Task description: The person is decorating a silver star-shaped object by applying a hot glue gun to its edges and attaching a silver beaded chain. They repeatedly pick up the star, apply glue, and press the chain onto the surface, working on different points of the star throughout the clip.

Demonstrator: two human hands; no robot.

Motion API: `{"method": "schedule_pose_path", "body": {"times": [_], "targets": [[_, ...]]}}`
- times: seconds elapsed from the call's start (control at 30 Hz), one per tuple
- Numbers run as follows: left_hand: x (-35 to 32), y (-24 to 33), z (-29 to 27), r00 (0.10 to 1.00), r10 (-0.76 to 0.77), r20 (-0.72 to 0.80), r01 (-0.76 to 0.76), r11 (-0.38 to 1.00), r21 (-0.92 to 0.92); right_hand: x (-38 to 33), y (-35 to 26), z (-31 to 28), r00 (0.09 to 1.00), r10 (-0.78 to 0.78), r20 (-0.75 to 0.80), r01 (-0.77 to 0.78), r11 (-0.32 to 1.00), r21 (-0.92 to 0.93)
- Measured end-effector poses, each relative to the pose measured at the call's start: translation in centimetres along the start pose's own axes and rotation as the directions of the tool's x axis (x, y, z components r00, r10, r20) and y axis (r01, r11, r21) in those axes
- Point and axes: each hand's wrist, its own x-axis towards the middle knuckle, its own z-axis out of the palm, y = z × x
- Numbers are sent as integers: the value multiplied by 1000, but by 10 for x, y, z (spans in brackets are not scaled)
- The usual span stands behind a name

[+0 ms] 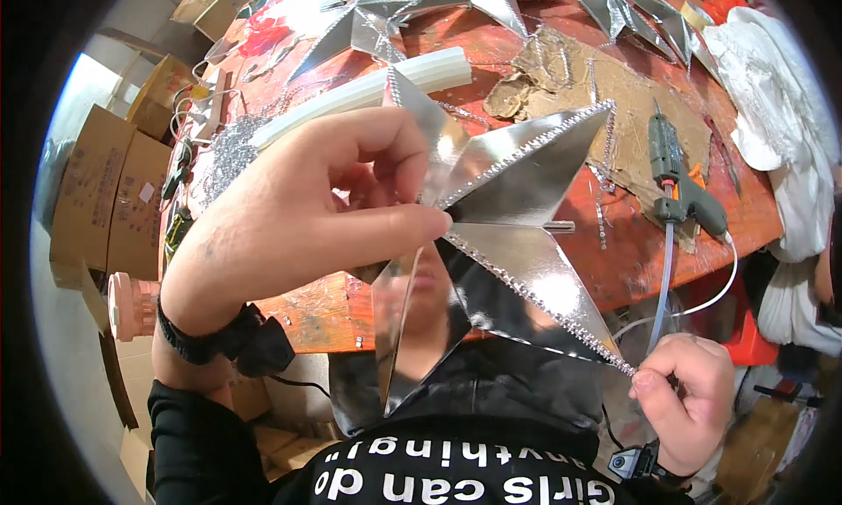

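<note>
A silver mirror-faced star (513,281) with folded points is held up in front of me, its lower points over my lap. Rhinestone chain (526,299) lies along the ridge of its lower right point; another sparkling row edges the upper right point. My left hand (324,198) reaches across the left of the star, fingers curled, its thumb tip pressing the chain's inner end at the centre. At the lower right tip, my right hand (688,391) pinches the chain's outer end between thumb and finger. Whether it also grips the star's tip is hidden.
A glue gun (671,167) lies on cardboard (561,75) at the right of the red table (754,224). More silver stars (474,5) line the far side. A white curved strip (438,71) lies behind my left hand. Cardboard boxes (92,189) stand left; white cloth (772,84) hangs right.
</note>
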Motion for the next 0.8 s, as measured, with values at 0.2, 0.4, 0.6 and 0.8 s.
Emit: {"method": "schedule_pose_path", "body": {"times": [0.2,0.4,0.6,0.8], "targets": [[0,1,0,1000,-4,-3,4,999,36,2,0,0,999,26,20,-26,1000,-4],[1,-1,0,1000,23,-4,-23,999,42,2,4,3,1000,29,8,-29,1000,-10],[3,-7,1,995,93,-36,-92,995,23,4,4,2,1000,21,23,-21,1000,-9],[3,-5,1,998,67,-23,-68,997,-40,2,6,3,995,91,33,-94,993,78]]}}
